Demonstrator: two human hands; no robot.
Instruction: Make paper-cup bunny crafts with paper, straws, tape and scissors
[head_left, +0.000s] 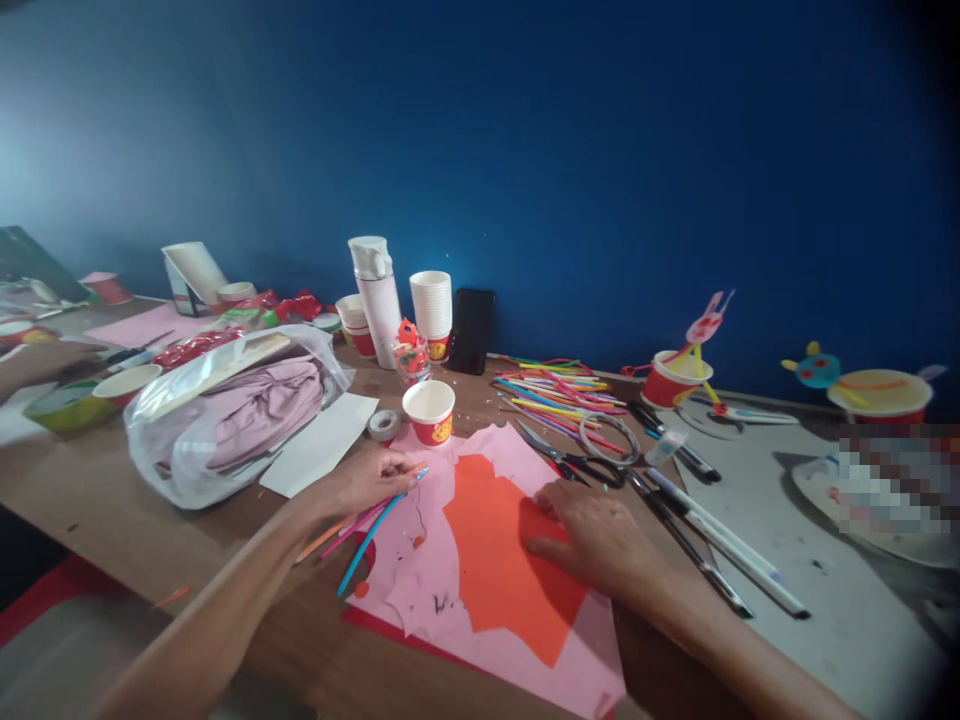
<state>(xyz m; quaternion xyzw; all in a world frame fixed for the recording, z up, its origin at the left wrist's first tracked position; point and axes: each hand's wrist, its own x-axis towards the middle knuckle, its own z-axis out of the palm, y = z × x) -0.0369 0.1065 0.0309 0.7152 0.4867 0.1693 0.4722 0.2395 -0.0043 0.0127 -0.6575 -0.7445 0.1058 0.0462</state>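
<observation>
My left hand (367, 480) grips several thin coloured sticks (371, 535), blue, pink and orange, whose ends reach over a sheet of pink paper (420, 590). My right hand (592, 535) lies flat with its fingers apart, pressing on an orange paper cutout (487, 530) that sits on the pink sheet. Both sheets rest on a wooden table (225, 530). Close to my right hand are black-handled scissors (592, 468) and several pens (712, 530).
A loose pile of coloured straws (559, 400) lies beyond the scissors. A plastic bag of cloth (232, 420), paper cups (431, 305), a white flask (379, 300) and a black phone (472, 330) stand further back. Another person's arm (45, 365) enters at far left.
</observation>
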